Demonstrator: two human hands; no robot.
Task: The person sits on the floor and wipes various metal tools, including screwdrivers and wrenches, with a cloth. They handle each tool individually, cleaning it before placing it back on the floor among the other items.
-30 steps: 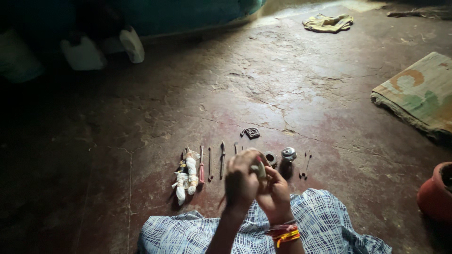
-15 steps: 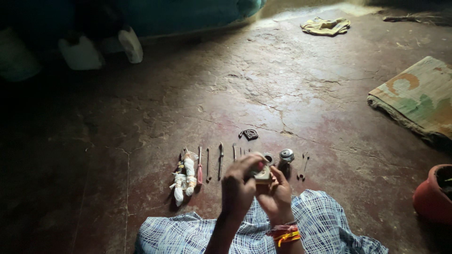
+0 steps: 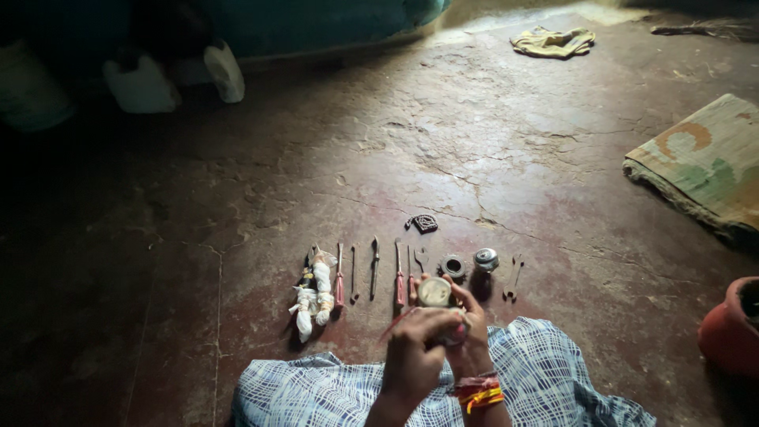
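**Small round part held up over a row of tools on the floor**

Both hands are up in front of the lap, over a blue and white checked cloth (image 3: 545, 364). The right hand (image 3: 473, 336), with red and yellow threads round the wrist, holds a small round metal part (image 3: 433, 292), fingers curled up around it from below. The left hand (image 3: 415, 352) sits just in front, fingers pressed together near the base of that part; can't tell exactly what they pinch, it's dark there.

Beyond the hands, on the cracked reddish floor (image 3: 490, 158), there's a neat row: a white cloth-wrapped bundle (image 3: 315, 294), a red-handled screwdriver (image 3: 340, 277), thin metal tools (image 3: 374, 267), a dark ring (image 3: 453, 266), a shiny metal cap (image 3: 485, 259). A small chain piece (image 3: 424, 223) lies a bit further out. A clay pot (image 3: 731, 328) sits far right, a mat (image 3: 704, 162) beyond it.
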